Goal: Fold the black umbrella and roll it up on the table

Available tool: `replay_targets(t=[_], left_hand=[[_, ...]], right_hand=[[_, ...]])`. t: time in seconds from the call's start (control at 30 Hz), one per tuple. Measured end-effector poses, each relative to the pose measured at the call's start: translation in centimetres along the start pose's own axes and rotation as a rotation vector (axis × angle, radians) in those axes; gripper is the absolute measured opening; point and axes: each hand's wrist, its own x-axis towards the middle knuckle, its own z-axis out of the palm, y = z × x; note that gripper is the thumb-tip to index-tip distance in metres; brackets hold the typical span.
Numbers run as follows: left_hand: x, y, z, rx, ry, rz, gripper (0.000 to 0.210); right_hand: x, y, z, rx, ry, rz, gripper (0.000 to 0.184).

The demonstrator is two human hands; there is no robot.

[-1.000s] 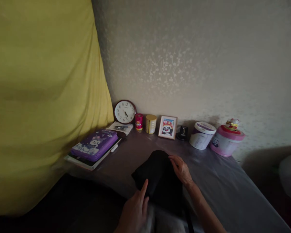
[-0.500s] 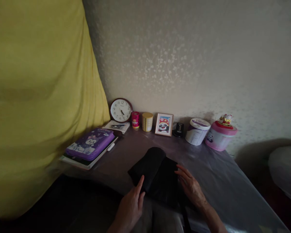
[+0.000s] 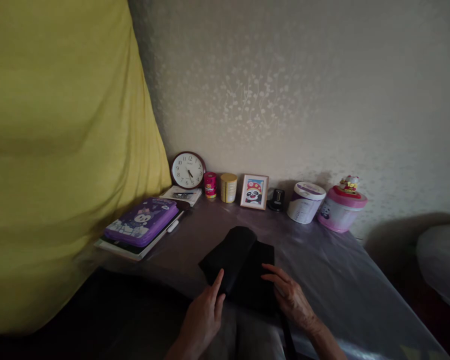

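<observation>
A folded black cloth (image 3: 240,262) lies on the dark table (image 3: 330,270) near its front edge, with one part rolled over on its left side. My left hand (image 3: 204,317) rests at the cloth's near left corner, forefinger stretched out onto it. My right hand (image 3: 290,295) lies flat on the cloth's near right part with the fingers spread. Neither hand grips anything.
Along the wall stand a round clock (image 3: 188,170), a red tin (image 3: 210,184), a gold tin (image 3: 228,187), a framed panda picture (image 3: 254,191), a white tub (image 3: 305,202) and a pink tub (image 3: 341,208). A purple case (image 3: 144,227) on books lies left, by a yellow curtain (image 3: 60,150).
My right hand drew back from the cloth's far edge to its near right part. The view shifted slightly, and the left hand stayed at the near left corner.
</observation>
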Motion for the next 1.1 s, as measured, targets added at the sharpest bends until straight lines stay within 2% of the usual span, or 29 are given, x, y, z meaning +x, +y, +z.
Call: replay_targets(t=[0.23,0.4,0.53,0.87,1.1], left_hand=[[0.1,0.1,-0.1,-0.029,-0.01,-0.003,0.052],[0.2,0.1,0.0,-0.037,-0.004,-0.008,0.052],[0.1,0.1,-0.1,-0.048,-0.002,0.007,0.053],[-0.1,0.4,-0.1,-0.14,0.01,0.024,0.053],[-0.7,0.5,0.9,-0.14,0.012,0.049,0.052]], right_hand=[[0.4,-0.1,0.1,0.048,0.003,-0.006,0.044],[1.4,-0.6,-0.1,0.032,0.07,-0.029,0.035],[2.7,-1.3,0.0,0.031,0.112,-0.056,0.03],[7.4,-2.6,0.8,0.008,0.182,-0.161,0.029],[9.5,-3.2,2.6,-0.04,0.164,-0.233,0.027]])
